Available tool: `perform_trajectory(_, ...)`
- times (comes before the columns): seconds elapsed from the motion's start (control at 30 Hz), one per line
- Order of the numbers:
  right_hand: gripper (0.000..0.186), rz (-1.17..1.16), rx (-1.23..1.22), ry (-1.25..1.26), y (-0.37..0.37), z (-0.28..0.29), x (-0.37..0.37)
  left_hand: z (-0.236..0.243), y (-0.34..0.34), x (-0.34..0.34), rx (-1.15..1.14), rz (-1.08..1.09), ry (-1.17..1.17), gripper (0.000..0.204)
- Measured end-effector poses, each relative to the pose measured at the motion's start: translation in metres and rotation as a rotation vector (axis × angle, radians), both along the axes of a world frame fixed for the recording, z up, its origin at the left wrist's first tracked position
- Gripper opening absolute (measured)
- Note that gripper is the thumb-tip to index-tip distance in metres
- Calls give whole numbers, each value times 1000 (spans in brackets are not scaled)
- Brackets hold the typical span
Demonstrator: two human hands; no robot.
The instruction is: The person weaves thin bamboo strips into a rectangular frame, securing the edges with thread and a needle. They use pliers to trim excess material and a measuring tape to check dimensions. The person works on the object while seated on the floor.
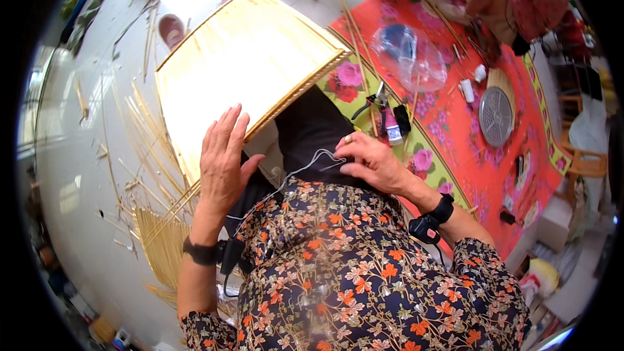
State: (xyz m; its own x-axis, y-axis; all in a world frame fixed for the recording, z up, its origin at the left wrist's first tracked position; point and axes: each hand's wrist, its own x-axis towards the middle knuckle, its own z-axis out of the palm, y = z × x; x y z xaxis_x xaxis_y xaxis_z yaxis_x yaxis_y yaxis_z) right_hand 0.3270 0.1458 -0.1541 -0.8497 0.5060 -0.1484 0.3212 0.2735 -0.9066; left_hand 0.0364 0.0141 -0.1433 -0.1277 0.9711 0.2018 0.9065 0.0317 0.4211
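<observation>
A large, pale yellow bamboo piece (pixel 240 65) with flat tapering sides and a bound rim leans over my lap, its upper face washed out by glare. My left hand (pixel 224 159) lies against its near edge, fingers stretched out and thumb apart. Over my dark trousers, my right hand (pixel 370 164) has its thumb and fingertips bent around a thin grey cord (pixel 318 155). The cord runs in a loose loop across my lap toward my left wrist. Its exact hold between the fingertips is hard to make out.
Bamboo strips (pixel 146 123) and a fan of slats (pixel 159 240) lie on the pale floor to the left. On the red floral cloth (pixel 448 156) are pliers (pixel 374 99), a clear plastic bag (pixel 416 58) and a round perforated metal disc (pixel 496 117). Another person (pixel 520 6) sits at the far right.
</observation>
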Motion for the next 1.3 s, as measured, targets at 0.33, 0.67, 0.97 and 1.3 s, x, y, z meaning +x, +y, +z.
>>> perform_trajectory(0.33,15,-734,-318,-325,33,-148,111,-60,27,-3,-11,25,66,64)
perform_trajectory(0.67,20,-652,-25,-618,31,-270,136,-24,14,-12,-69,-13,-9,73)
perform_trajectory(0.97,36,-914,-229,-944,16,-316,119,-15,-1,-15,-68,-30,-41,75)
perform_trajectory(1.3,44,-1207,-632,-792,31,-350,115,-13,-37,-2,-39,-17,-42,77)
